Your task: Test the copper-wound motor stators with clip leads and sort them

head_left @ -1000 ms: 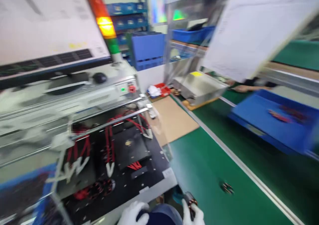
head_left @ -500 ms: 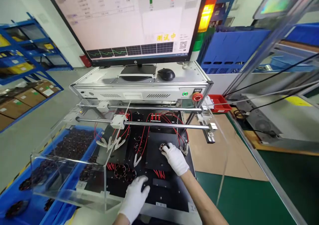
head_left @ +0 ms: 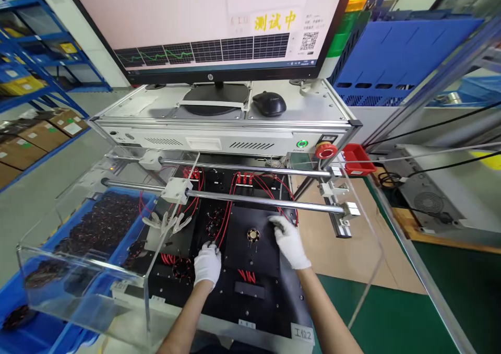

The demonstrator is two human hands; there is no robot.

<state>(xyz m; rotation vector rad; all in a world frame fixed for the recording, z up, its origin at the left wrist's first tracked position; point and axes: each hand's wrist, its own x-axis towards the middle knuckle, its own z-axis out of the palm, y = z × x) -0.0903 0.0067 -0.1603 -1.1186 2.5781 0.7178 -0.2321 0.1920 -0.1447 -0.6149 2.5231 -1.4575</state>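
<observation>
A worker in white gloves leans in at a test bench beneath a lit monitor (head_left: 211, 25). A small wound ring (head_left: 253, 240) sits on the black plate (head_left: 238, 255), between the hands. The left hand (head_left: 207, 265) curls at the ends of red wires (head_left: 226, 218); the right (head_left: 289, 242) bends its fingers by the plate's right edge. Whether either pinches anything, I cannot tell.

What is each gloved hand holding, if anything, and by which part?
It cannot be told: the left hand covers the lower end of two red wires, and the right hand is blurred at its tips. The small wound stator lies unheld.
</observation>
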